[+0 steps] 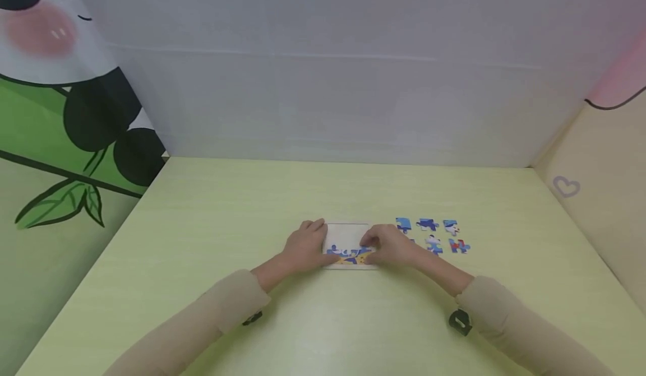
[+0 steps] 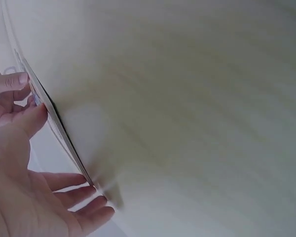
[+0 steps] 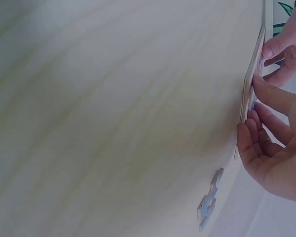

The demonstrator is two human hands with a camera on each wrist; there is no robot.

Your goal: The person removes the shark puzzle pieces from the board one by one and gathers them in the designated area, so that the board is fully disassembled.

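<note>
The table [image 1: 212,224] is a pale yellow-green surface with a faint wood grain, filling the lower half of the head view; a flat white puzzle board [image 1: 348,237] lies directly on it at centre frame, its near row partly filled; loose blue puzzle pieces [image 1: 433,235] lie on the surface just right of the board, in two short rows.

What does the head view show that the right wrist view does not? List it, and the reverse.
Only the head view shows the puzzle board's printed face, the row of fitted pieces and the full group of loose pieces. Only the right wrist view shows the board's thin edge side-on. Both show the left hand, right hand and green table.
</note>
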